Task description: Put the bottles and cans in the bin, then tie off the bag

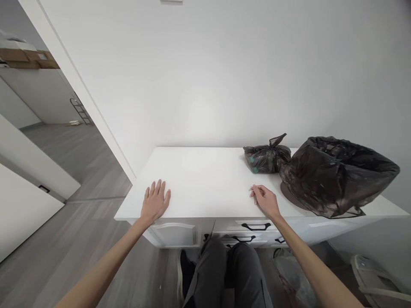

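Observation:
My left hand (154, 201) lies flat with its fingers stretched out on the left part of the white cabinet top (199, 184). Over the same surface, right of the middle, my right hand (265, 200) is closed in a pinch. A tiny pale bit may show at its fingertips, too small to name. Just beyond that hand sits a knotted black plastic bag (268, 158) with greenish round shapes showing through. To its right stands a larger black plastic bag (337, 175), its mouth open, on a dark round base.
Drawers with a black handle (256, 226) face my knees. A white wall (205, 77) rises behind the cabinet. On the left a doorway shows grey floor (93, 149) and cardboard boxes (25, 57). At lower right are a clear plastic bag (295, 273) and a pale stool-like object (379, 278).

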A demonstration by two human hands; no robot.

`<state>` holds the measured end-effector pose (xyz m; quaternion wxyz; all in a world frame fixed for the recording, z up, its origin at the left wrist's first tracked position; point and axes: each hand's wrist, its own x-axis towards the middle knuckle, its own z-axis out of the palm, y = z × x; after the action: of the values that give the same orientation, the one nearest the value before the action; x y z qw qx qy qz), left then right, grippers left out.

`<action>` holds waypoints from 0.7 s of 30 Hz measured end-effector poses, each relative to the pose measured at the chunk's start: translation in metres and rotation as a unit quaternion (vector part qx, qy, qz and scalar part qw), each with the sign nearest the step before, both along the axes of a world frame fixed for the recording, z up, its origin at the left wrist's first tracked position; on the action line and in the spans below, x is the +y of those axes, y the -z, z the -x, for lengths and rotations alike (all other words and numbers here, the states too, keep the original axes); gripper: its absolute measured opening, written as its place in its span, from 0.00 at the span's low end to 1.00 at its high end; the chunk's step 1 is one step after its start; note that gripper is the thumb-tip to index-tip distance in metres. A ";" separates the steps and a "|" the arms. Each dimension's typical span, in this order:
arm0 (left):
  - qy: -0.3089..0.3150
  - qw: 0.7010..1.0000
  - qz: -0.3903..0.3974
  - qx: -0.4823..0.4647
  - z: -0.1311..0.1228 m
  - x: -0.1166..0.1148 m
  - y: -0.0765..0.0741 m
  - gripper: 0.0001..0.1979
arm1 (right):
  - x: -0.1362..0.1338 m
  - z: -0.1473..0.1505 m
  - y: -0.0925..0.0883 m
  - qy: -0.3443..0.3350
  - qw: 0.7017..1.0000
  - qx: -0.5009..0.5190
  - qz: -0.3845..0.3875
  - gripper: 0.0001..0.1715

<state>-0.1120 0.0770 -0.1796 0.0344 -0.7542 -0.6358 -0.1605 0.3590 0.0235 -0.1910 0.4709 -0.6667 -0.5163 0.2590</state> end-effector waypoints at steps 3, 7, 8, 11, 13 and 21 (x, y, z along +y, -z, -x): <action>-0.005 1.000 0.007 0.002 -0.003 -0.001 -0.004 0.36 | -0.003 -0.001 0.002 0.005 1.000 0.005 -0.006 0.38; -0.010 1.000 0.016 0.014 -0.004 0.000 -0.006 0.35 | -0.005 -0.002 0.004 0.006 1.000 0.006 -0.016 0.37; -0.009 1.000 0.017 0.014 -0.004 0.000 -0.005 0.35 | -0.006 -0.003 0.004 0.007 1.000 0.006 -0.017 0.37; -0.006 1.000 0.015 0.014 -0.005 0.001 -0.004 0.34 | -0.006 -0.005 0.006 0.013 1.000 0.005 -0.019 0.36; -0.006 1.000 0.018 0.014 -0.005 0.002 -0.004 0.34 | -0.006 -0.006 0.007 0.012 1.000 0.008 -0.022 0.35; -0.007 1.000 0.011 0.012 -0.008 0.001 -0.012 0.33 | -0.005 -0.006 0.007 0.014 0.999 0.033 -0.024 0.32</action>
<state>-0.1043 0.0777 -0.1681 0.0348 -0.7519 -0.6423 -0.1447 0.3654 0.0187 -0.1983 0.5077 -0.6534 -0.4968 0.2617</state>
